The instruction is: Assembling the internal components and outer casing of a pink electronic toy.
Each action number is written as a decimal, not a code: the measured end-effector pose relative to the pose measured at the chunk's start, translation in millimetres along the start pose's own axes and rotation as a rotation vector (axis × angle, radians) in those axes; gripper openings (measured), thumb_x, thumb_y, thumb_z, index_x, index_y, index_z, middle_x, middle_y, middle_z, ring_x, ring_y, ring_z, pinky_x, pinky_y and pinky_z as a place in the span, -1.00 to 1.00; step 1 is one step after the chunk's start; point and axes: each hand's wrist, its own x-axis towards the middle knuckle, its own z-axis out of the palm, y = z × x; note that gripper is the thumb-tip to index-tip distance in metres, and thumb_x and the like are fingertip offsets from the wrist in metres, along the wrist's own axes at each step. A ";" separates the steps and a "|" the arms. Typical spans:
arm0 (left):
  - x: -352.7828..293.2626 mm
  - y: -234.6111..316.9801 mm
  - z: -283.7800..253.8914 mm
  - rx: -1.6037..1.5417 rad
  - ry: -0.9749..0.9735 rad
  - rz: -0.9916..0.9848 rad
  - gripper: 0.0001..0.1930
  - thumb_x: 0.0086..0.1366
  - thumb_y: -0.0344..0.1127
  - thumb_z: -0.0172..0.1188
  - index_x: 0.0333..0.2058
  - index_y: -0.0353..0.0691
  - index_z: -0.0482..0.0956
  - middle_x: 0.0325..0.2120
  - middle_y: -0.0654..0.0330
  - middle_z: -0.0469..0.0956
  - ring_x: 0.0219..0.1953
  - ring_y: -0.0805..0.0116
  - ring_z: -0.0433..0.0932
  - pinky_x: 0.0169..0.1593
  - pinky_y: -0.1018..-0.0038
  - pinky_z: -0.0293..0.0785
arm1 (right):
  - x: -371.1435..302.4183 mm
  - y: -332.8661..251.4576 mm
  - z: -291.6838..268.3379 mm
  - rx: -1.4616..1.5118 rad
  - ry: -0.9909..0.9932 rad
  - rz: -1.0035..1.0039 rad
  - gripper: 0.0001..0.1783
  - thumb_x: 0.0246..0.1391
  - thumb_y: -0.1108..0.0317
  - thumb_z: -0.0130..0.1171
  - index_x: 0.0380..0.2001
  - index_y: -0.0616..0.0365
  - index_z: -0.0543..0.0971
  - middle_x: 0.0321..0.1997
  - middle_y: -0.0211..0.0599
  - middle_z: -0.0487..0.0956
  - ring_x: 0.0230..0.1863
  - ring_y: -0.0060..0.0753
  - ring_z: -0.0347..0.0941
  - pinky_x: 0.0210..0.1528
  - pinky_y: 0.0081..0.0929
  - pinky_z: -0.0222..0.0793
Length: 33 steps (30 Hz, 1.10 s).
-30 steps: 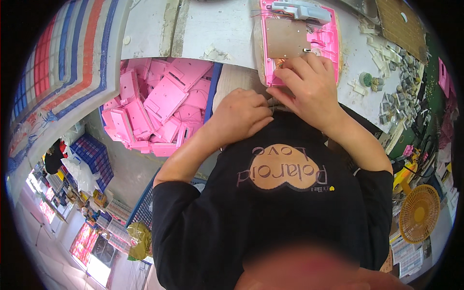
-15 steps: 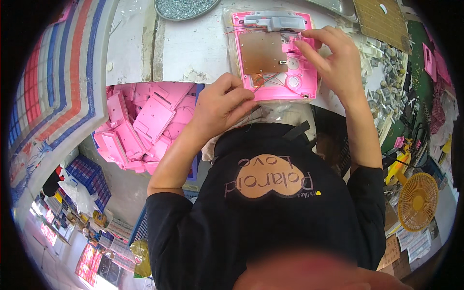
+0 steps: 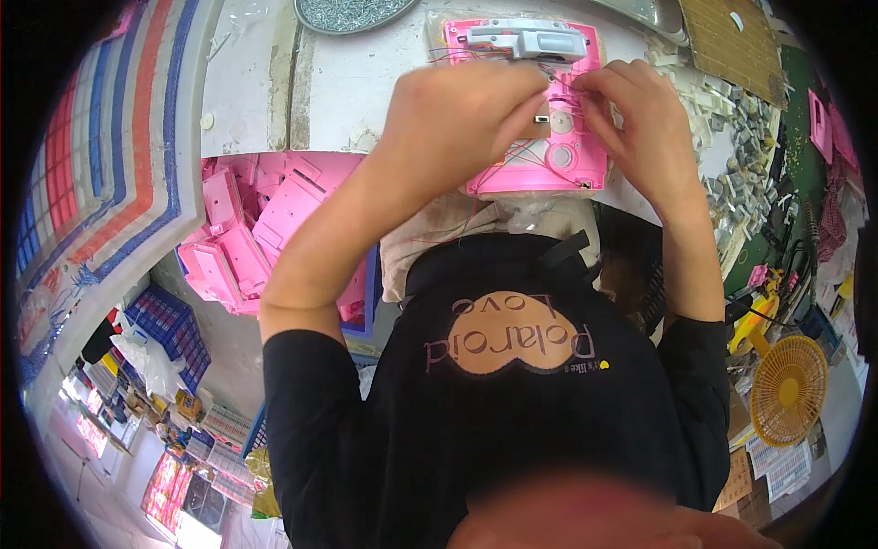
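Observation:
A pink plastic casing point(image 3: 508, 179) lies open on the worktable, its inner side up. Across its far end sits a grey plastic module point(image 3: 540, 42) with thin wires running from it. My left hand point(image 3: 466, 108) reaches over the casing, its fingertips pinched together on thin dark wires near the middle. It covers most of the brown circuit board point(image 3: 537, 131), of which only the right edge shows. At the casing's right side my right hand point(image 3: 642, 119) is closed in a pinch at the same wires. The fingertips of both hands are close together.
A bin of pink plastic parts point(image 3: 291, 215) stands below the table edge at left. A metal dish of screws point(image 3: 355, 13) is at the far edge. Many small grey and white parts point(image 3: 736, 137) are heaped at right. A yellow fan point(image 3: 788, 392) stands lower right.
My left hand has moved from the casing's near left corner up and right, over the circuit board to the wires. The right hand stays near the right side, with fingers now pinched closer.

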 end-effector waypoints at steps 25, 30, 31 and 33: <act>50.9 -12.8 6.4 0.388 -0.517 0.235 -0.77 0.05 -0.09 0.38 -0.44 -0.11 0.69 -0.55 0.12 0.68 -0.45 0.11 0.72 -0.46 0.24 0.61 | -18.7 -6.0 28.7 0.156 0.183 -0.092 -0.83 -0.02 0.36 0.35 -0.31 0.08 0.62 -0.35 -0.37 0.56 -0.22 -0.22 0.48 -0.09 -0.25 0.32; 50.5 -13.7 -0.3 0.390 -0.497 0.151 -0.65 0.03 0.08 0.40 -0.44 -0.08 0.67 -0.58 0.09 0.65 -0.45 0.02 0.70 -0.42 0.19 0.61 | -18.8 -3.8 30.1 0.157 0.185 -0.093 -0.80 -0.03 0.35 0.35 -0.28 0.05 0.65 -0.32 -0.39 0.58 -0.18 -0.24 0.51 -0.06 -0.27 0.32; 51.1 -13.7 0.9 0.401 -0.497 0.136 -0.65 0.03 0.09 0.41 -0.44 -0.08 0.67 -0.58 0.09 0.65 -0.44 0.02 0.70 -0.42 0.19 0.61 | -19.1 -3.6 29.0 0.160 0.179 -0.089 -0.80 -0.04 0.35 0.35 -0.28 0.05 0.65 -0.31 -0.39 0.59 -0.18 -0.24 0.51 -0.06 -0.27 0.33; 50.6 -14.2 4.8 0.426 -0.496 0.104 -0.64 0.03 0.09 0.41 -0.45 -0.08 0.67 -0.57 0.09 0.65 -0.43 0.01 0.70 -0.40 0.18 0.62 | -19.8 -3.5 28.6 0.163 0.178 -0.085 -0.80 -0.04 0.35 0.35 -0.28 0.05 0.66 -0.30 -0.39 0.59 -0.17 -0.25 0.51 -0.05 -0.28 0.33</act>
